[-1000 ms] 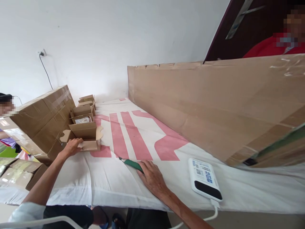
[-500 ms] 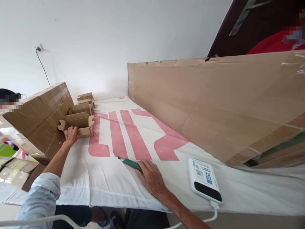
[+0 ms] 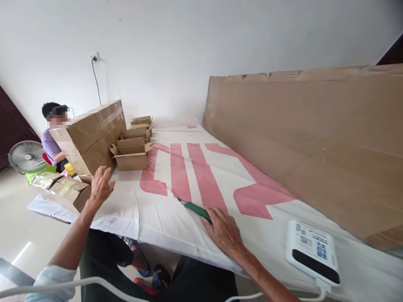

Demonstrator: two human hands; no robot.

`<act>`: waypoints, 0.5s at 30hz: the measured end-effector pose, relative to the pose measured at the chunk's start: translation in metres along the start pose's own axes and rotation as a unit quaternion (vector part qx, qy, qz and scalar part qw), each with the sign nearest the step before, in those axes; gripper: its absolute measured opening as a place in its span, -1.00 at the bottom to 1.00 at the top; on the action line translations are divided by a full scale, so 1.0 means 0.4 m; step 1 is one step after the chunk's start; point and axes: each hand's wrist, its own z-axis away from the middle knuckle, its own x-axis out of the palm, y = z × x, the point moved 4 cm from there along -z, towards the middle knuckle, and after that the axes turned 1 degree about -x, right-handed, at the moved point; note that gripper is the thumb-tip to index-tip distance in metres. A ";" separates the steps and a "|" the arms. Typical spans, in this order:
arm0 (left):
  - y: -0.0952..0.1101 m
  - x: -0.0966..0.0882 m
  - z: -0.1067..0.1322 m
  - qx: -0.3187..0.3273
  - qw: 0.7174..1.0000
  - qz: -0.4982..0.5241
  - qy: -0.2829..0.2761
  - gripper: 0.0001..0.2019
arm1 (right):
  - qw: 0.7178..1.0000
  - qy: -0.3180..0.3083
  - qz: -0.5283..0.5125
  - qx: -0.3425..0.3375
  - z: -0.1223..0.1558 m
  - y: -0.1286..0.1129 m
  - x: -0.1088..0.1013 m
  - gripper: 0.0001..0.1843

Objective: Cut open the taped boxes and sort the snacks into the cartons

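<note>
My left hand (image 3: pixel 101 184) is in the air by the left edge of the table, fingers loosely apart and nothing in them. Just beyond it stands an open small cardboard box (image 3: pixel 130 161) with raised flaps. A closed carton (image 3: pixel 67 186) lies just left of that hand. My right hand (image 3: pixel 223 226) rests on the cloth, its fingers closed round a green utility knife (image 3: pixel 198 209). The knife's dark tip points left and away from me. Part of its handle is hidden under the fingers.
More open small boxes (image 3: pixel 135 133) stand behind the first, beside stacked large cartons (image 3: pixel 97 138). A long cardboard panel (image 3: pixel 283 126) borders the right side. A white device (image 3: pixel 313 251) with a cable lies front right. A person (image 3: pixel 52 144) sits beyond the cartons near a fan (image 3: pixel 27 157).
My left hand has let go of the small box and drawn back towards me. The view has turned left, bringing the seated person and fan into sight. My right hand still holds the knife.
</note>
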 end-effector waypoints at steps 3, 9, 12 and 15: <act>-0.124 -0.068 0.073 -0.083 0.996 -0.015 0.020 -0.39 | 1.000 0.004 0.009 0.000 -0.002 -0.003 0.002 -0.72; -0.325 -0.114 0.171 -0.236 0.969 -0.060 -0.048 -0.16 | 1.000 -0.001 0.027 -0.002 -0.013 -0.011 0.001 -0.78; -0.356 -0.096 0.185 -0.230 0.968 -0.047 -0.083 -0.19 | 0.999 -0.001 0.033 -0.002 -0.021 -0.014 -0.001 -0.80; -0.351 -0.081 0.183 -0.211 0.972 -0.060 -0.086 -0.19 | 0.999 -0.001 0.032 -0.001 -0.028 -0.019 -0.005 -0.82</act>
